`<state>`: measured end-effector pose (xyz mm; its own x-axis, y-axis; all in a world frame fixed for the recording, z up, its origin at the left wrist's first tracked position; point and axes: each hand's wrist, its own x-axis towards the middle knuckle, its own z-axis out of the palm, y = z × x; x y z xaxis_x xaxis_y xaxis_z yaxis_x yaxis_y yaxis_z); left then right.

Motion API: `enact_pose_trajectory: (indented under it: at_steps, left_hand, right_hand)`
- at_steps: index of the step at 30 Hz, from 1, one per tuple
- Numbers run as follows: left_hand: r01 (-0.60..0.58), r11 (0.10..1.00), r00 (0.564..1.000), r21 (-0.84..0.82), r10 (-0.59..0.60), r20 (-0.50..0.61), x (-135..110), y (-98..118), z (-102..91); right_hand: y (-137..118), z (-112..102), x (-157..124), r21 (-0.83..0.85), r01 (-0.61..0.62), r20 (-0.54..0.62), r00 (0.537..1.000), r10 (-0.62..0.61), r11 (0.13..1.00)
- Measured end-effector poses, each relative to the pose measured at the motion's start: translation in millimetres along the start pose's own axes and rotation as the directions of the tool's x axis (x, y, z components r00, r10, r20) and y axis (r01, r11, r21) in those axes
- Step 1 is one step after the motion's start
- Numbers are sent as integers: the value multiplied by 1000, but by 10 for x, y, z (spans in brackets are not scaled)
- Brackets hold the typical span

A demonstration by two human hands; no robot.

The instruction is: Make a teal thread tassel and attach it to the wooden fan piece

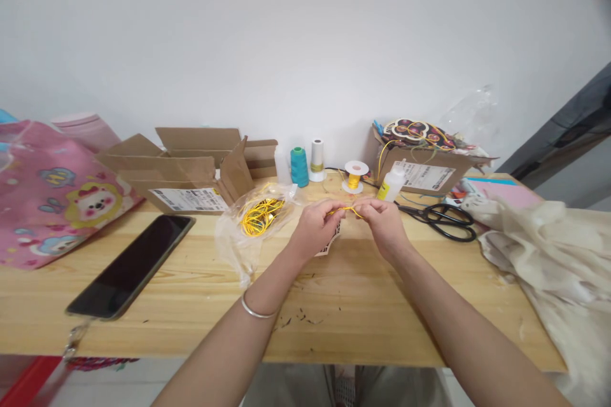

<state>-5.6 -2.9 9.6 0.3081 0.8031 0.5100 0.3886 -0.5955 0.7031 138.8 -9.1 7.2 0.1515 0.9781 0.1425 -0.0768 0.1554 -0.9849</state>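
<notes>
Thin yellow cord: might slip if either grip slackens.
Left hand: pinches cord.
Right hand: pinches cord.

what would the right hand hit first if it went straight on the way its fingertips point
The right hand would probably meet the left hand first, just across the yellow cord both hold; exact depth is unclear.

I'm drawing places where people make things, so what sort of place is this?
Probably a craft table, perhaps at home. There's a teal thread spool, black-handled scissors, and yellow cord held in the left hand and right hand.
</notes>
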Motion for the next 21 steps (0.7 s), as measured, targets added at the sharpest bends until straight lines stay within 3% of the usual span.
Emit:
enact_pose_trajectory:
  at_steps: [10, 21]
  left_hand:
    - [-1, 1000, 1000, 7, 1, -24, 3, 39, 23]
    - [-124, 990, 986, 61, 130, -105, 8, 55, 26]
  right_hand:
    - [12, 51, -30, 257, -31, -19, 999, 38, 966]
    - [-62, 104, -71, 465, -134, 13, 989, 145, 875]
